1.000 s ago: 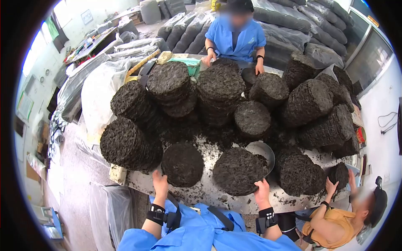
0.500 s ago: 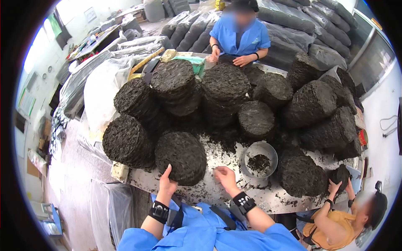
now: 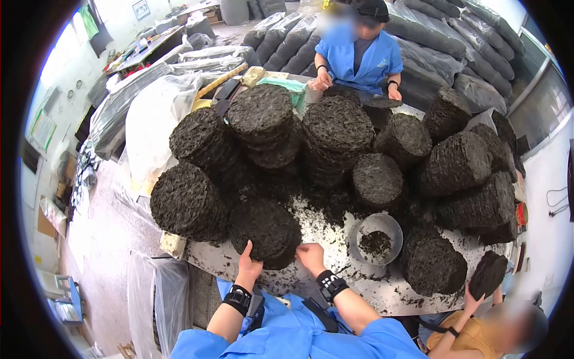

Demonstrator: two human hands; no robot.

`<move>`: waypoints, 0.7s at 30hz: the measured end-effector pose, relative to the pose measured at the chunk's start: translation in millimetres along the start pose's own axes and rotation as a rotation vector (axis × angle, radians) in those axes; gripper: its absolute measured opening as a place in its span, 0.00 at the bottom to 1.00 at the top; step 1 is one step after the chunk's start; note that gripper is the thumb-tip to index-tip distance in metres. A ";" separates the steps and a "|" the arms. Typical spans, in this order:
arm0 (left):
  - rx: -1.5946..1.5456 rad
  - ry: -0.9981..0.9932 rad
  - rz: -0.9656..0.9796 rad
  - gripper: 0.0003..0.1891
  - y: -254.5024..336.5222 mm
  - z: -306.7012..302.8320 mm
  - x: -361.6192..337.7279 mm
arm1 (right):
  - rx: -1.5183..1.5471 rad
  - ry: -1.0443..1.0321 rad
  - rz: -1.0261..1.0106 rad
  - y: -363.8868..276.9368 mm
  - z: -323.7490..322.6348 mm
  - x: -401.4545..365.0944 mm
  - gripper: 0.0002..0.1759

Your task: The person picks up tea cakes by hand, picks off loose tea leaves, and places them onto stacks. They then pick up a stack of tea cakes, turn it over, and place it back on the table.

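A round stack of dark, rough sheets (image 3: 266, 230) lies on the white table (image 3: 311, 276) in front of me. My left hand (image 3: 248, 263) is at its lower edge, thumb up against the top sheet and the other fingers partly hidden beneath the edge. At the stack's lower right edge is my right hand (image 3: 310, 256), fingers bent and pressed together; whatever they pinch is too small to make out. The top sheet sits a little askew, with a lower layer showing at the bottom right.
Tall dark stacks (image 3: 338, 128) stand across the table's back and right. A clear tub (image 3: 376, 239) with dark bits is right of my hands. A co-worker in blue (image 3: 359, 63) sits opposite; another in orange (image 3: 466, 335) holds a dark sheet (image 3: 487, 274) at the right.
My right hand has moved left to the stack's edge. The top sheet has shifted up and left. The co-worker opposite now has a dark disc at one hand. The view has shifted slightly.
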State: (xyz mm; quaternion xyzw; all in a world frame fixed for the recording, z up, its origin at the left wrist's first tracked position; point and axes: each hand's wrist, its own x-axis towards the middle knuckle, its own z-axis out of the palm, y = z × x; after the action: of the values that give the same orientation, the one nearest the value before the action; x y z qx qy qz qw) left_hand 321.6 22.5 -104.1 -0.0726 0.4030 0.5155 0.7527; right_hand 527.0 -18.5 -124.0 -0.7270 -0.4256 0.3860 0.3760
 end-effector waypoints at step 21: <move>0.326 -0.294 -0.146 0.21 -25.0 48.3 -73.0 | 0.989 -0.094 0.317 -12.0 -138.5 -66.0 0.26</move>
State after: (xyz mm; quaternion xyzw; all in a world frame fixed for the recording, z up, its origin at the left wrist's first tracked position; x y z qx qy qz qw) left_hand 357.7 -15.9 -29.9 0.0969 0.3605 0.3927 0.8405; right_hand 622.7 -104.3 -39.5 -0.4999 -0.0934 0.6254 0.5918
